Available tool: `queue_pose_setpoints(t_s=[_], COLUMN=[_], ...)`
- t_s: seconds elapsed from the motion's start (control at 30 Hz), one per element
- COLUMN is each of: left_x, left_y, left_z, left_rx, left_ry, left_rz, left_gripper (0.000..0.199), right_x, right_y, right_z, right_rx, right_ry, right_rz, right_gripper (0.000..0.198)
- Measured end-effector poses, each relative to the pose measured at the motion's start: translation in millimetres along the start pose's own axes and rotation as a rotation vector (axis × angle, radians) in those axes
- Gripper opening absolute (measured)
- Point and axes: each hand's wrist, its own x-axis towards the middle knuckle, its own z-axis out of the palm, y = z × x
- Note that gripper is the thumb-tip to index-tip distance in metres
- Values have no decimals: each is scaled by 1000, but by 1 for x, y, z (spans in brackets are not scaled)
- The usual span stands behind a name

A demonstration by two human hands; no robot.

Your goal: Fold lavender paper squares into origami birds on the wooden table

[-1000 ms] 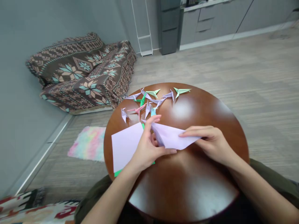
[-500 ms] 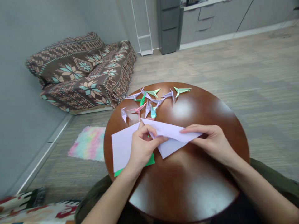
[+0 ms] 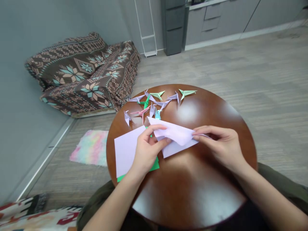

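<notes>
A pale purple sheet of origami paper (image 3: 178, 134), partly folded, is held above the table between both hands. My left hand (image 3: 148, 147) pinches its left part between thumb and fingers. At the paper's right corner, my right hand (image 3: 220, 142) grips with thumb and forefinger. The upper layer bulges between the hands, and a lower flap hangs beneath it. Left of the left hand lies a flat purple sheet (image 3: 126, 150), with green paper (image 3: 155, 165) showing from under it.
Several folded paper cranes stand along the far left of the round brown table (image 3: 216, 176), among them a pink crane (image 3: 142, 113), a blue crane (image 3: 157, 114) and a light green crane (image 3: 186, 93). Beyond are a covered sofa (image 3: 91, 73) and a fluffy rug (image 3: 90, 147).
The purple paper has shifted slightly up and right, and its upper layer bulges more. My right fingers now pinch closer to the right corner; the left hand keeps its hold.
</notes>
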Motion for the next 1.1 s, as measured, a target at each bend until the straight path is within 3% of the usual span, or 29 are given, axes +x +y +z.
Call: queue_pose_setpoints(t_s=[0.17, 0.5, 0.7, 0.83, 1.1], left_x=[0, 4, -1, -5, -4], left_y=[-2, 2, -1, -2, -5], left_z=[-4, -6, -7, -6, -3], left_rx=[103, -8, 106, 116, 110], left_ry=[64, 242, 174, 123, 103], left_rz=[28, -7, 59, 96, 16], left_gripper=[24, 26, 25, 28, 39], right_x=[-2, -3, -3, -4, -1], right_y=[-6, -10, -13, -8, -1], right_z=[3, 1, 5, 5, -2], right_rx=[-85, 51, -27, 33, 148], right_ry=[-11, -14, -27, -21, -3], right_rz=[-81, 39, 91, 146, 197], right_gripper=[19, 5, 8, 9, 19])
